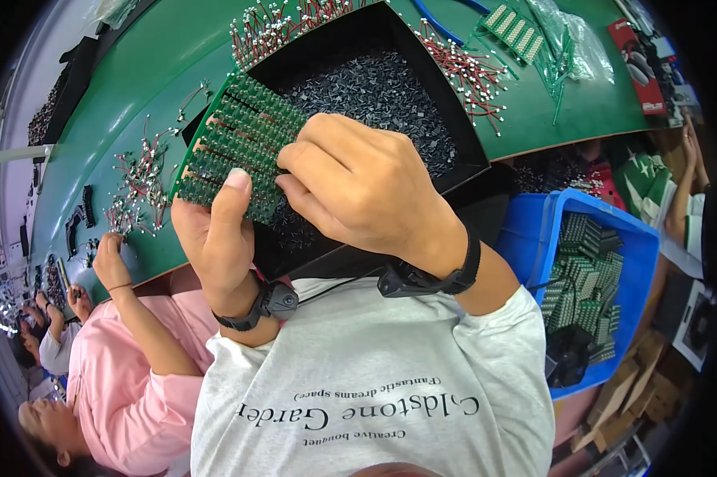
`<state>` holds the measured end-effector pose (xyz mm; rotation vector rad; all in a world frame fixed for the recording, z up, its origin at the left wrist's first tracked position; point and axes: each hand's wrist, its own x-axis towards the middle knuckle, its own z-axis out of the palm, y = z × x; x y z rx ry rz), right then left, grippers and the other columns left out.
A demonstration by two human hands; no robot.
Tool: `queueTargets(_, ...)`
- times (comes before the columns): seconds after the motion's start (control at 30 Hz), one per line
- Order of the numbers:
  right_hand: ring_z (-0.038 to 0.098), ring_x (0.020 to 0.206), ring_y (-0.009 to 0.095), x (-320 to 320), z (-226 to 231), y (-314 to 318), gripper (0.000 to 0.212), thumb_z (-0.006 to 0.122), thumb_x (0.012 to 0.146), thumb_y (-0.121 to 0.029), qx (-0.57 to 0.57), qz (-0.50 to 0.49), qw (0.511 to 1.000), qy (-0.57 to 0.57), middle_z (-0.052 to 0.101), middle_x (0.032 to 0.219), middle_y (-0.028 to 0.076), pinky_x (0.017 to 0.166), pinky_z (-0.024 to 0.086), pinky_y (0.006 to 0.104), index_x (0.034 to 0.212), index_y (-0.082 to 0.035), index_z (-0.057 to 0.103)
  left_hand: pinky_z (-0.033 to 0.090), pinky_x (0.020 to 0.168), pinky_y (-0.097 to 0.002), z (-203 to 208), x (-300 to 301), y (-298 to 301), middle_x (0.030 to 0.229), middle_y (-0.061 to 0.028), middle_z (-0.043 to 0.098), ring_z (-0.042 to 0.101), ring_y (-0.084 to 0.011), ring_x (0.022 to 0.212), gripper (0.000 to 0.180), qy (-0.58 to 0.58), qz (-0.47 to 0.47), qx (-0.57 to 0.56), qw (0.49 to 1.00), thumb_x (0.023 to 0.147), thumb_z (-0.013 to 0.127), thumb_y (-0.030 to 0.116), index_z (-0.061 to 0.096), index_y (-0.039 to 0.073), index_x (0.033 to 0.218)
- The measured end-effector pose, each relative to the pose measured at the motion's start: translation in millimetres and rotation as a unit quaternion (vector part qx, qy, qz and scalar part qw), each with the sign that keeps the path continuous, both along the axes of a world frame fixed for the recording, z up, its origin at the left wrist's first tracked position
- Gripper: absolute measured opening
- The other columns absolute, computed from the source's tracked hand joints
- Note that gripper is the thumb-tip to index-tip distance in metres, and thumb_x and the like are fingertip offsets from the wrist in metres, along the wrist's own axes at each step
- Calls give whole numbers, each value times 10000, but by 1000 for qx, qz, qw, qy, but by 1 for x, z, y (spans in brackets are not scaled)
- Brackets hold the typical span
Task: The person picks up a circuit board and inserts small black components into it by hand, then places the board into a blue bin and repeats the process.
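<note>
The green circuit board panel [251, 131], with many small boards in rows, is a little left of the centre in the upper half of the frame, tilted, above the left part of a black box. The left hand [219, 234] is gripping this panel at its lower left corner, and the thumb lies upon the front surface. The right hand [366, 179] is at the right edge of the panel, with fingers bent close together; I cannot tell whether they pinch a small piece or only touch the panel. Each wrist wears a black band with a small device. Behind the hands, the black box [471, 149] contains a great many small dark pieces [390, 91]. It stands on the green table [147, 67], which spreads across the upper part of the frame. Beyond the box, at the top, are red and white wires [267, 32] with white ends, and another bunch lies just beside its right side. In the upper right there are a second board panel [513, 33], a clear plastic bag [589, 52] and a red box [638, 67]. At the right, below the table level, a blue bin [645, 274] holds many green panels [585, 274]. At the lower left sits a co-worker in a pink shirt [139, 378], one hand near the table edge.
</note>
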<state>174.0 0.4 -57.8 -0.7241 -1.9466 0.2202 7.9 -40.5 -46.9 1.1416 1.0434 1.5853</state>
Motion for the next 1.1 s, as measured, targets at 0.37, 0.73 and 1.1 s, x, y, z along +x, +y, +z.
queueTargets(0.37,592,627,216,-3,-1,0,197,733,654,-16,-3,-55,998,6,551,737,44,524,490,319,807,-64,618,493,912,-302,1,2,1,1180,-142,634,632,-192,1018,396,8,10,12,1000,907,543,-31,528,-76,1300)
queueTargets(0.73,596,626,211,1,1,0,175,710,667,4,-4,-71,997,41,567,744,54,519,488,306,819,-54,647,545,880,-373,8,-3,5,1134,-189,646,672,-253,994,335,-63,-42,11,997,924,499,-6,519,-87,1248)
queueTargets(1.1,632,635,195,-2,1,-1,313,727,668,57,63,-24,993,97,624,794,62,528,527,294,970,-27,710,434,1040,-358,10,0,4,1272,-172,601,597,-234,1158,595,-24,-61,3,998,864,557,0,401,-83,1432)
